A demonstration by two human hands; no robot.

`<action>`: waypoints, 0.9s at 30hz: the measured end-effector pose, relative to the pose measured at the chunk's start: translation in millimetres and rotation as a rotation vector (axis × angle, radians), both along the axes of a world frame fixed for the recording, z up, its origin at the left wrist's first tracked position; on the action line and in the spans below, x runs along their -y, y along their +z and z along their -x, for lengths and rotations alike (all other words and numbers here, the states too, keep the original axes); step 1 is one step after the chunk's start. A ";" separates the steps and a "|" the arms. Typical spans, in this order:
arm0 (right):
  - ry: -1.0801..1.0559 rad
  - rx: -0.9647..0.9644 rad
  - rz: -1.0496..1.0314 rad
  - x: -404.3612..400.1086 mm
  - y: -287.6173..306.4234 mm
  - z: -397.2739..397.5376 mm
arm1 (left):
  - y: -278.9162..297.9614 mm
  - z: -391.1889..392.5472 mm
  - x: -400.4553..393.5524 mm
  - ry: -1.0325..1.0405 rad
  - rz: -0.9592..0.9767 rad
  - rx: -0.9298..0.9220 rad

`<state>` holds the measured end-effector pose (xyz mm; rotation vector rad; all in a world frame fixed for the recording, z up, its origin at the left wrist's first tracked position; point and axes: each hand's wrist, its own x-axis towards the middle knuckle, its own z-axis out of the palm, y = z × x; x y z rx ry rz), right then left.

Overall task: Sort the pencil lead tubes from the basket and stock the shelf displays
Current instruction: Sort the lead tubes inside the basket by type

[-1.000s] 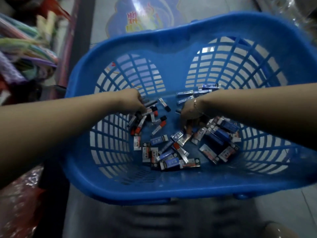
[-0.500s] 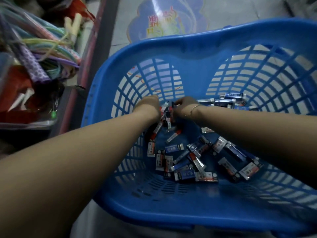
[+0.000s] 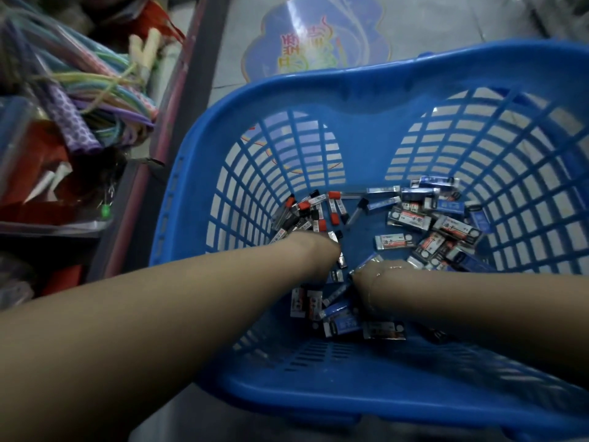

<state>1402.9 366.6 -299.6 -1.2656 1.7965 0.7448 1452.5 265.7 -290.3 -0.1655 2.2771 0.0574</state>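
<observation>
Hands meet at the bottom of the blue basket [image 3: 318, 100], low in the centre of the frame. Left hand [image 3: 314, 250] touches the red- and black-capped lead tubes [image 3: 314, 208], which lie just above it, long axes mostly up-frame. Right hand [image 3: 376, 275] sits nearer the flat lead boxes [image 3: 446, 224] at right. Fingers are hidden; I cannot tell either grip.

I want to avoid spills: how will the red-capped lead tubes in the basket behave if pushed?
The red-capped lead tubes look slim and rigid, so probably light and quick to slide on the smooth blue basket floor. If round, they may roll; their shape is unclear here.
</observation>
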 end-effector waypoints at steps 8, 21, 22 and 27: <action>-0.555 0.278 -0.107 27.7 25.6 57.3 | -4.2 -8.3 4.1 0.108 -0.020 0.161; -0.103 0.157 -0.030 -10.3 20.4 12.3 | -6.8 -17.8 -3.6 0.135 -0.083 0.177; 0.014 0.091 -0.007 -15.6 18.3 7.0 | -5.5 -17.6 -2.3 0.203 -0.122 0.184; 0.195 -0.070 0.224 -13.2 11.2 6.1 | 1.4 -17.6 -9.3 0.420 -0.235 0.235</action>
